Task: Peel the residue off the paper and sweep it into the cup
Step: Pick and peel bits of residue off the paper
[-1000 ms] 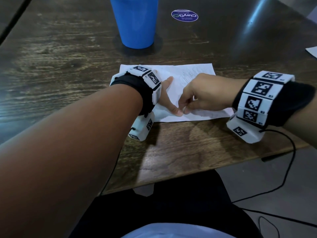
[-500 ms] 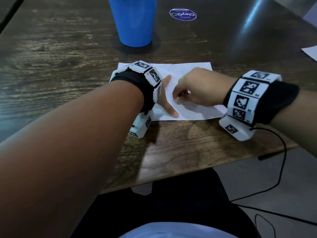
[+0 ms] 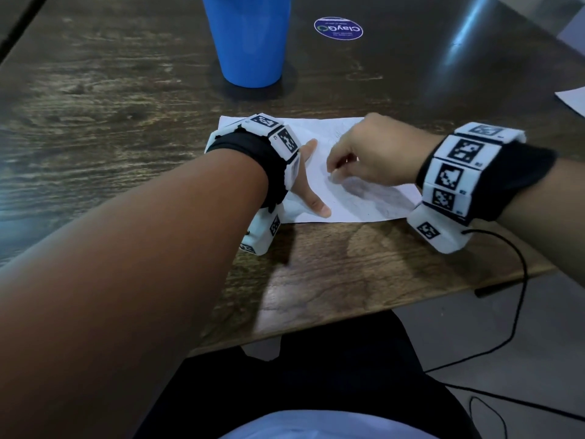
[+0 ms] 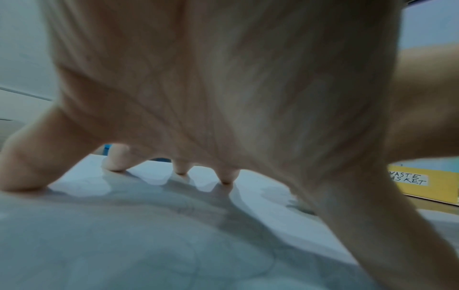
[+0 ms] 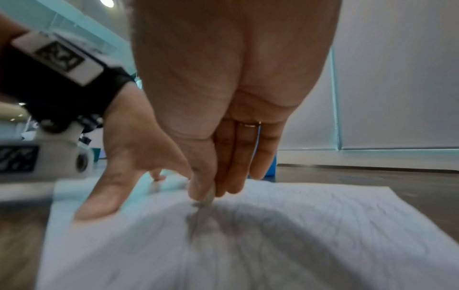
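Note:
A white sheet of paper [image 3: 364,204] lies on the dark wooden table [image 3: 126,122], close to the near edge. Behind it stands a blue cup [image 3: 250,42]. My left hand [image 3: 305,188] is spread on the paper's left part, its fingertips [image 4: 113,166] pressing the sheet down. My right hand [image 3: 335,169] hovers over the middle of the paper with its fingers curled. Its thumb and fingers pinch a thin grey strip of residue [image 5: 208,198], which reaches down to the sheet [image 5: 298,235].
A round blue sticker [image 3: 338,28] sits on the table to the right of the cup. Another white sheet [image 3: 573,99] pokes in at the right edge. A black cable [image 3: 519,280] hangs off the table's right corner. A yellow box labelled waste basket [image 4: 422,182] stands beyond the paper.
My right hand has moved from beside the left thumb at the paper's near edge up toward the middle of the sheet, keeping its pinch. The left hand has stayed put.

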